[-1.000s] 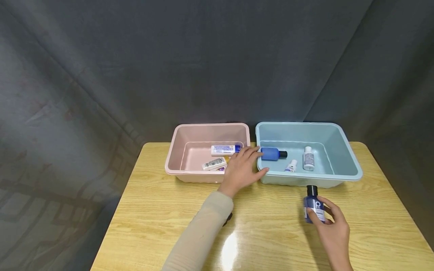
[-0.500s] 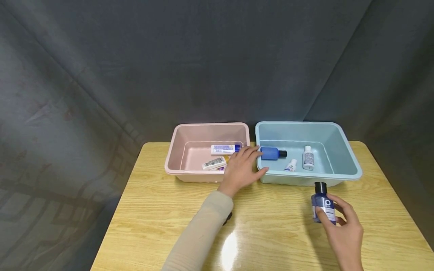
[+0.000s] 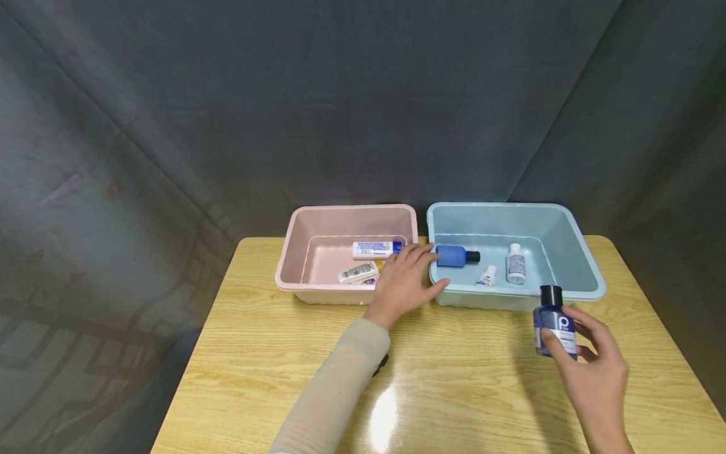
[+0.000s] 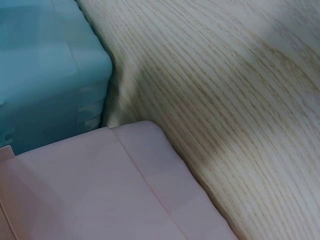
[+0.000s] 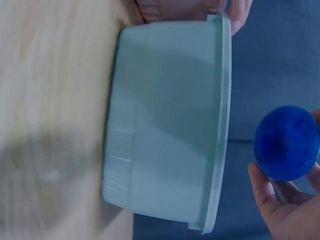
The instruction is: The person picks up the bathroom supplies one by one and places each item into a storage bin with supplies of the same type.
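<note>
In the head view my right hand (image 3: 600,366) grips a dark blue bottle (image 3: 556,331) with a black cap and white label, thumb across its front. The bottle is upright, raised above the table before the light blue bin (image 3: 527,299); the right wrist view shows its round blue base (image 5: 286,143). My left hand (image 3: 404,280) lies spread where the pink bin (image 3: 326,295) and the light blue bin meet, fingertips at the blue bin's left rim. In the blue bin lie a blue bottle (image 3: 452,256), a small white tube (image 3: 487,276) and a white bottle (image 3: 516,265).
The pink bin contains a white tube with a blue cap (image 3: 372,250) and a white printed tube (image 3: 359,273). Both bins stand at the back of a wooden table (image 3: 249,366). Behind them hangs a dark grey curtain (image 3: 351,113).
My right hand has carried the dark blue bottle to the right and upward, toward the blue bin's front right. My left hand has stayed in place on the bins.
</note>
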Available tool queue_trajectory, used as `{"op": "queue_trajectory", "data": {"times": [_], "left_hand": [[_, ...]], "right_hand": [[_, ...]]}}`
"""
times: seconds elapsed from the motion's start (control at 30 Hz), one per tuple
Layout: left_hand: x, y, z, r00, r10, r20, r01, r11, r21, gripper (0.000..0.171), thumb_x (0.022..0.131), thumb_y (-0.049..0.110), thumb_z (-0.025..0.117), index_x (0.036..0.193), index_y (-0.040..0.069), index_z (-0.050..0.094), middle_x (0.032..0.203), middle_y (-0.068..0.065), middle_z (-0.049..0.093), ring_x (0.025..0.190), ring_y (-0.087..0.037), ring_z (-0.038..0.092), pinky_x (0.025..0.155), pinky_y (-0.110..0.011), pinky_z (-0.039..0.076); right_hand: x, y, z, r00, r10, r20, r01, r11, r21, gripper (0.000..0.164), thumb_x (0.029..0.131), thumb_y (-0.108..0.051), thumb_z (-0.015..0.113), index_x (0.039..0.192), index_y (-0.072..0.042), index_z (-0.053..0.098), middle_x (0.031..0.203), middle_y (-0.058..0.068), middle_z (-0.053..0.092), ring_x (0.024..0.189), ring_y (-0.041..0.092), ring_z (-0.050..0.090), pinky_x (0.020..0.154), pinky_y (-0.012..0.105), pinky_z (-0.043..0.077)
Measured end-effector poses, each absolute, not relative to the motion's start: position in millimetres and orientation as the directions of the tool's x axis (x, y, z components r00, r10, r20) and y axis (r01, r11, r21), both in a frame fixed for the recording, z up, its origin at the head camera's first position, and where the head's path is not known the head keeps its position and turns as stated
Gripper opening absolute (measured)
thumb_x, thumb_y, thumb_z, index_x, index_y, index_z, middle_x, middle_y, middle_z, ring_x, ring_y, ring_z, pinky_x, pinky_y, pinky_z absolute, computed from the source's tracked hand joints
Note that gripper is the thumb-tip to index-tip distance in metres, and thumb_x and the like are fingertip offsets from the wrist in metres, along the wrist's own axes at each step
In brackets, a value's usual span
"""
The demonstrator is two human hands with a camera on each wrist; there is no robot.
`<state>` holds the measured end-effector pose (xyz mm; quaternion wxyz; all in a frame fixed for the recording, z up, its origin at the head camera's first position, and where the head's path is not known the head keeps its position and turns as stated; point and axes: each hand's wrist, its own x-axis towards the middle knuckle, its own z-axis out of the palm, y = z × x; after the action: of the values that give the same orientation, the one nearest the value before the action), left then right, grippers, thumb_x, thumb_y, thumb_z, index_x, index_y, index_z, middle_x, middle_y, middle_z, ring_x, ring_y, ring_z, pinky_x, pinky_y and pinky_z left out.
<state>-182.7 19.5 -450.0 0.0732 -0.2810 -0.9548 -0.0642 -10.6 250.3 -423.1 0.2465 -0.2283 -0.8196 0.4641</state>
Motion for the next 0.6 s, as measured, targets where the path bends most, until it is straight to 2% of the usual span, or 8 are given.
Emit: {"op": "queue_trajectory", "data": {"times": [0.13, 0.37, 0.6], "left_hand": [[-182, 19, -450, -0.831, 0.526, 0.18, 0.546, 0.834, 0.081, 0.064, 0.093, 0.071, 0.04, 0.142, 0.031, 0.052, 0.155, 0.01, 0.038, 0.142, -0.019, 0.034, 0.107, -0.043, 0.042], [-182, 19, -451, -0.83, 0.524, 0.191, 0.546, 0.834, 0.085, 0.064, 0.093, 0.071, 0.04, 0.142, 0.032, 0.053, 0.154, 0.011, 0.039, 0.141, -0.017, 0.034, 0.106, -0.042, 0.042], [-182, 19, -451, -0.832, 0.521, 0.19, 0.542, 0.836, 0.083, 0.064, 0.093, 0.071, 0.041, 0.142, 0.031, 0.053, 0.154, 0.011, 0.039, 0.141, -0.015, 0.034, 0.106, -0.042, 0.042]], "right_hand": [[-16, 256, -416, -0.773, 0.601, 0.205, 0.156, 0.493, -0.856, 0.05, 0.083, -0.001, 0.075, 0.13, -0.01, 0.064, 0.119, -0.016, 0.055, 0.099, -0.006, 0.049, 0.073, 0.003, 0.037], [-27, 265, -405, -0.787, 0.581, 0.21, 0.173, 0.533, -0.828, 0.049, 0.083, -0.003, 0.076, 0.13, -0.009, 0.064, 0.123, -0.004, 0.058, 0.098, -0.008, 0.047, 0.073, 0.003, 0.037], [-38, 272, -396, -0.831, 0.537, 0.147, 0.221, 0.561, -0.798, 0.052, 0.086, -0.009, 0.075, 0.136, -0.009, 0.06, 0.136, 0.013, 0.054, 0.106, 0.001, 0.048, 0.073, 0.004, 0.036]]}}
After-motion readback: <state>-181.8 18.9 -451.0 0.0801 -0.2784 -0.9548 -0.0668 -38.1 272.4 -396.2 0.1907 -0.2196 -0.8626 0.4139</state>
